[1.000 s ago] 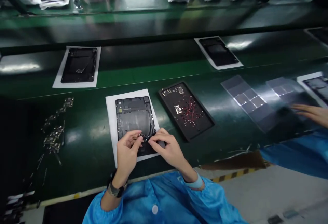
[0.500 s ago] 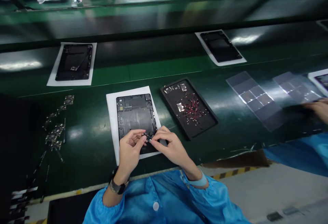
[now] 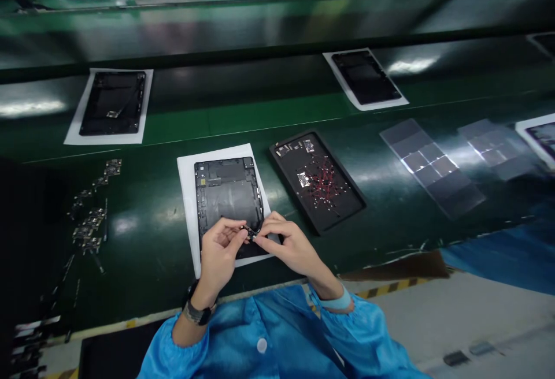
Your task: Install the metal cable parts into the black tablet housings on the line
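Note:
An open black tablet back shell (image 3: 228,194) lies on a white sheet (image 3: 185,194) on the green bench in front of me. My left hand (image 3: 219,255) and my right hand (image 3: 284,243) meet over the shell's near edge. Both pinch a small dark component (image 3: 249,231) between their fingertips. A watch sits on my left wrist and a blue band on my right. To the right lies a black tray (image 3: 318,179) holding small boards and red-marked parts.
Two more tablet shells on white sheets, one at far left (image 3: 111,101) and one at far right (image 3: 363,75), rest on the conveyor belt. Small circuit boards (image 3: 93,220) lie in a row at left. Clear film sheets (image 3: 431,165) lie at right. Stacks of parts stand on the far bench.
The co-worker's hand at the right edge has left the view. The shells on the belt drifted left. My hands stay pinched on the small component.

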Available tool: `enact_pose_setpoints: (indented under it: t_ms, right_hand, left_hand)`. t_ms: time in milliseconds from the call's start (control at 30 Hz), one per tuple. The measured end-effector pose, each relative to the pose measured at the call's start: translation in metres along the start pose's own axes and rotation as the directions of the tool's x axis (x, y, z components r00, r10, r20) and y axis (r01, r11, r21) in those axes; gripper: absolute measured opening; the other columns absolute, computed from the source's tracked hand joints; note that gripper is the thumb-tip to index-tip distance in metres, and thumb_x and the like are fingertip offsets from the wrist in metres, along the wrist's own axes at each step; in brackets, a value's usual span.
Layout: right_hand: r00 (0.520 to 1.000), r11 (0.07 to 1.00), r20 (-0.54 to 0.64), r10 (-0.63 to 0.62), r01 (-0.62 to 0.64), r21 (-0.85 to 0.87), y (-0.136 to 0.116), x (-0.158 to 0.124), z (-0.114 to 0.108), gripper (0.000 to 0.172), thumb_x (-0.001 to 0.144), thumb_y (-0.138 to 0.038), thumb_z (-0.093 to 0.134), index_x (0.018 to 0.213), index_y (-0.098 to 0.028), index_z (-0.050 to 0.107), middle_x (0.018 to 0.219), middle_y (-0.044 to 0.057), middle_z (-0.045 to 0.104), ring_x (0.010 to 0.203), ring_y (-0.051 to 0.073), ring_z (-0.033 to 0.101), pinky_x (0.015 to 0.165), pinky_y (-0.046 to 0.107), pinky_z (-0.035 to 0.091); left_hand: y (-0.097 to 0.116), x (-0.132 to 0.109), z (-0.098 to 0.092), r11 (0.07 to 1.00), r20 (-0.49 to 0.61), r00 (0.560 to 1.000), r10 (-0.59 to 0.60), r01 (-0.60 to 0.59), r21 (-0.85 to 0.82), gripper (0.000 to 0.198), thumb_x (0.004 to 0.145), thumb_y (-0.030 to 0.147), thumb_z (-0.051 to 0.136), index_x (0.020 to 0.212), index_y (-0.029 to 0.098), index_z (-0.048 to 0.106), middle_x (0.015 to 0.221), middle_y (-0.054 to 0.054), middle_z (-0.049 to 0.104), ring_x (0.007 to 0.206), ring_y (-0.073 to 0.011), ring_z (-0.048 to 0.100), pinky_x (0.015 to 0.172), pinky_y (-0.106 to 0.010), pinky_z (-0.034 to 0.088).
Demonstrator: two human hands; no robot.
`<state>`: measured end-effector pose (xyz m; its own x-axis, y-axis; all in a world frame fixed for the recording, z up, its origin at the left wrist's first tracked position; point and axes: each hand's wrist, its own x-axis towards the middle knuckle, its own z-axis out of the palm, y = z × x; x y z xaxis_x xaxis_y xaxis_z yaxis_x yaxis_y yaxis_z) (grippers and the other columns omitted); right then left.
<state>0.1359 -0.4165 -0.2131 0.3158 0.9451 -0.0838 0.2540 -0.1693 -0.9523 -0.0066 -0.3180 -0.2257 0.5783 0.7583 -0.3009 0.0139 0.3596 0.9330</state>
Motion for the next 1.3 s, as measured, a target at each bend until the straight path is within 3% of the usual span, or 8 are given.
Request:
enact_pose_setpoints:
  t_ms: [400, 667, 967, 1100, 1200, 1300]
  right_hand:
    - [0.997, 0.998, -0.064, 0.046, -0.048, -0.033, 0.0, 0.0, 0.004, 0.022, 0.092, -0.032, 0.064, 0.075, -0.021, 0.073, 0.072, 0.004, 0.068, 0.079, 0.021, 0.058, 0.074, 0.036, 0.045]
    - [0.999, 0.999, -0.019, 0.026, -0.026, -0.019, -0.002, 0.002, 0.0, 0.023, 0.092, -0.034, 0.064, 0.075, -0.022, 0.073, 0.073, 0.005, 0.068, 0.081, 0.022, 0.058, 0.075, 0.037, 0.046]
    - [0.997, 0.999, -0.073, 0.019, -0.022, -0.041, 0.001, 0.0, 0.004, 0.021, 0.094, -0.032, 0.064, 0.077, -0.021, 0.072, 0.074, 0.004, 0.069, 0.079, 0.021, 0.058, 0.075, 0.035, 0.044]
    - [0.996, 0.999, -0.077, 0.037, -0.038, -0.013, -0.002, 0.002, 0.003, 0.026, 0.096, -0.037, 0.06, 0.078, -0.021, 0.071, 0.076, 0.005, 0.069, 0.079, 0.021, 0.059, 0.075, 0.035, 0.045]
    - [0.992, 0.999, -0.117, 0.038, -0.039, -0.007, -0.003, 0.003, 0.006, 0.033, 0.096, -0.04, 0.059, 0.071, -0.021, 0.067, 0.069, 0.004, 0.066, 0.075, 0.021, 0.057, 0.074, 0.036, 0.045]
    - [0.984, 0.999, -0.173, 0.046, -0.047, -0.002, -0.002, 0.003, 0.012, 0.036, 0.096, -0.041, 0.058, 0.067, -0.021, 0.065, 0.067, 0.004, 0.065, 0.073, 0.021, 0.055, 0.073, 0.036, 0.045]
  left_hand:
    - [-0.005, -0.007, 0.004, 0.992, -0.117, 0.99, 0.081, -0.068, 0.109, 0.016, 0.077, 0.029, 0.076, 0.086, 0.016, 0.073, 0.082, -0.006, 0.076, 0.074, -0.0173, 0.073, 0.073, -0.027, 0.06]
    - [0.001, -0.001, 0.0, 0.997, -0.04, 0.999, 0.007, -0.004, 0.072, 0.022, 0.075, 0.032, 0.078, 0.087, 0.015, 0.072, 0.069, -0.003, 0.073, 0.063, -0.0165, 0.07, 0.064, -0.027, 0.058]
    - [-0.004, -0.005, 0.006, 0.998, -0.099, 0.995, 0.012, -0.007, 0.058, 0.024, 0.079, 0.026, 0.073, 0.1, 0.017, 0.064, 0.08, -0.002, 0.072, 0.069, -0.0139, 0.069, 0.069, -0.024, 0.057]
    - [-0.002, -0.001, 0.006, 1.0, -0.064, 0.998, -0.016, 0.017, 0.012, 0.021, 0.078, 0.028, 0.074, 0.089, 0.017, 0.061, 0.073, -0.001, 0.069, 0.063, -0.0133, 0.067, 0.063, -0.024, 0.056]
    - [-0.001, -0.004, 0.006, 0.996, -0.065, 0.998, -0.003, 0.009, 0.094, 0.018, 0.08, 0.029, 0.072, 0.091, 0.016, 0.065, 0.082, -0.005, 0.072, 0.073, -0.0157, 0.07, 0.069, -0.026, 0.058]
    - [0.0, -0.011, 0.006, 0.954, -0.057, 0.994, 0.091, -0.071, 0.29, 0.02, 0.084, 0.027, 0.069, 0.102, 0.018, 0.071, 0.1, -0.008, 0.073, 0.082, -0.0173, 0.07, 0.075, -0.027, 0.058]
